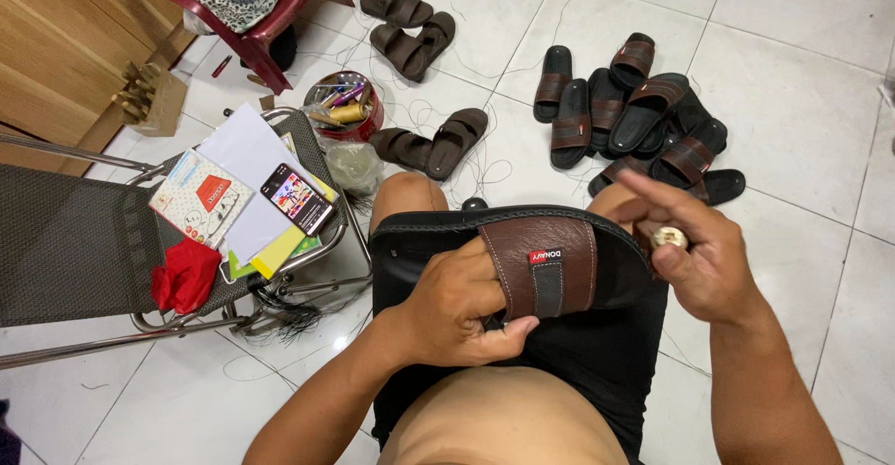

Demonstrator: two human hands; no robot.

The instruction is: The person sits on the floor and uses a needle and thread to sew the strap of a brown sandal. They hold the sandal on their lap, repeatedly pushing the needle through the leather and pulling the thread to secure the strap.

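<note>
View: looking down from the wearer's head at a seated person's lap, black shorts, white tiled floor (792, 111) all around.

Sandal: a black rubber slide sandal with a wide brown leather strap (545, 264) lies sideways across the lap, strap facing up, between the two hands.

Left hand: the left hand (461, 306) is closed on the sandal, fingers tucked under the brown strap and thumb pressed along the strap's near edge.

Right hand: the right hand (695, 241) sits just beside the sandal's right end, index finger stretched out to the left over the sole's edge, the other fingers curled (a gold ring shows on one); whether it pinches anything I cannot tell.

Pile: a heap of matching black and brown sandals (634, 115) rests on the floor beyond the knees, well apart from the hands.

Loose pairs: more brown sandals (429, 143) lie near the left knee and further back.

Chair: a grey mesh metal chair (84, 241) stands to the left, carrying papers, a smartphone (296, 197) and a red cloth (186, 274).

Tin: a round red tin of thread spools (343, 103) sits on the floor behind the chair.
</note>
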